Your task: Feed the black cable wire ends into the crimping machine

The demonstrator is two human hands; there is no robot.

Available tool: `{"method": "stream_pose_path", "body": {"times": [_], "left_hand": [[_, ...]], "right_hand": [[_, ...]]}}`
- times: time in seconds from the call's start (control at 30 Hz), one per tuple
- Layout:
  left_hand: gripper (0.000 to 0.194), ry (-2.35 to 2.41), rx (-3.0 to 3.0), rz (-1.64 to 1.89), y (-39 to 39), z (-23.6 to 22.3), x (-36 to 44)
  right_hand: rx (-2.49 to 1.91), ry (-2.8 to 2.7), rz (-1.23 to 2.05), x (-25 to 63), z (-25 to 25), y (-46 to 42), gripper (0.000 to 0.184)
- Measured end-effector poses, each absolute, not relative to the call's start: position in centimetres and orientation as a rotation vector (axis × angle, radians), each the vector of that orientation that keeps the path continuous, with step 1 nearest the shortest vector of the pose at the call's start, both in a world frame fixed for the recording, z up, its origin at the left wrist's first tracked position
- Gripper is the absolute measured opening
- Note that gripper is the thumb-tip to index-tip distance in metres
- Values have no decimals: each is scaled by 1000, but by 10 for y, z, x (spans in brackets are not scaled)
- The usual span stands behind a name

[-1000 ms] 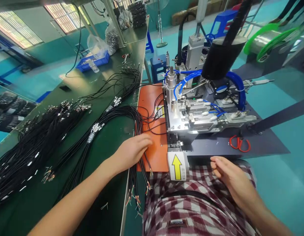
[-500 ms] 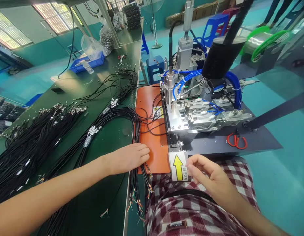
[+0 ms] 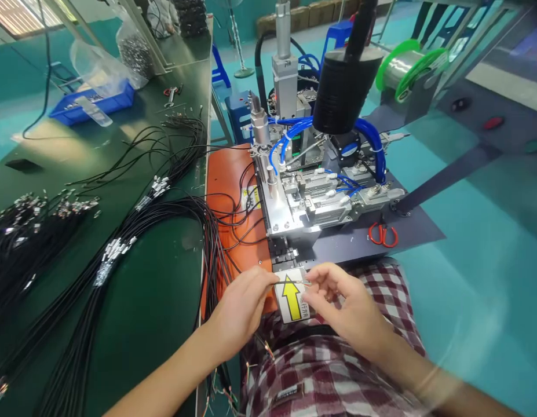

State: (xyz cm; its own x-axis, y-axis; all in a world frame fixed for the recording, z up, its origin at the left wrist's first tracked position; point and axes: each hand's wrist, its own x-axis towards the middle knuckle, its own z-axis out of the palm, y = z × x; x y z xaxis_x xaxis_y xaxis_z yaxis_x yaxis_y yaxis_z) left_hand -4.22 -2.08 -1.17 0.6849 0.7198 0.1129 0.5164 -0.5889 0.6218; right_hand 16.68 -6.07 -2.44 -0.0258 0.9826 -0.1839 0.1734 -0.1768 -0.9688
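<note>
The head view is showing a checked garment [image 3: 320,370] nearest, on the near side of the machine [image 3: 279,205]. Also on the machine's near side, the left hand [image 3: 246,307] is pinching a black cable [image 3: 289,282] close to its end, its grip drawn tight with thumb against fingers. The cable's thin tip is pointing rightward, into the loosely curled right hand [image 3: 349,298]; I cannot tell whether that grip is touching the tip. Behind the cable, a yellow-arrow plate [image 3: 291,298] is jutting from the machine's near left corner.

Left of the machine, a cable bundle [image 3: 213,255] is draping over the edge of the counter [image 3: 159,301], and an orange sheet [image 3: 225,168] is lying under looping cables. Right of the machine's near corner, red-handled scissors [image 3: 383,234] are resting on a dark base plate [image 3: 329,252]. Farther left of the machine, a cable heap [image 3: 20,249] is lying on the counter. Left and beyond the machine, a blue tray [image 3: 123,103] is sitting; right and beyond it, a green-rimmed spool [image 3: 402,70] is standing.
</note>
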Motion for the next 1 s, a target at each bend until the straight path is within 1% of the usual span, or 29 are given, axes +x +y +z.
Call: {"method": "stream_pose_path", "body": {"times": [0.1, 0.2, 0.3, 0.4, 0.53, 0.7, 0.87, 1.0], "left_hand": [[22, 1022, 2279, 466, -24, -12, -41], [20, 1053, 2221, 372, -19, -1, -35], [20, 1018, 2112, 311, -11, 12, -23], [20, 971, 1910, 371, -3, 16, -12], [20, 993, 1666, 423, 2, 11, -8], [24, 975, 1509, 452, 3, 6, -10], [23, 929, 1405, 483, 3, 4, -12], [20, 935, 1328, 557, 1, -1, -11]], "right_hand": [[-1432, -1255, 1353, 168, -27, -58, 7], [-1408, -1234, 1403, 165, -27, -53, 13], [-1379, -1213, 1414, 163, -24, -47, 13], [-1312, -1134, 1486, 164, -23, -40, 14], [-1219, -914, 1628, 169, -25, -32, 24], [-1163, -824, 1636, 167, -28, -27, 26], [-1168, -813, 1657, 158, -23, -26, 24], [-1307, -929, 1528, 147, -16, -29, 20]]}}
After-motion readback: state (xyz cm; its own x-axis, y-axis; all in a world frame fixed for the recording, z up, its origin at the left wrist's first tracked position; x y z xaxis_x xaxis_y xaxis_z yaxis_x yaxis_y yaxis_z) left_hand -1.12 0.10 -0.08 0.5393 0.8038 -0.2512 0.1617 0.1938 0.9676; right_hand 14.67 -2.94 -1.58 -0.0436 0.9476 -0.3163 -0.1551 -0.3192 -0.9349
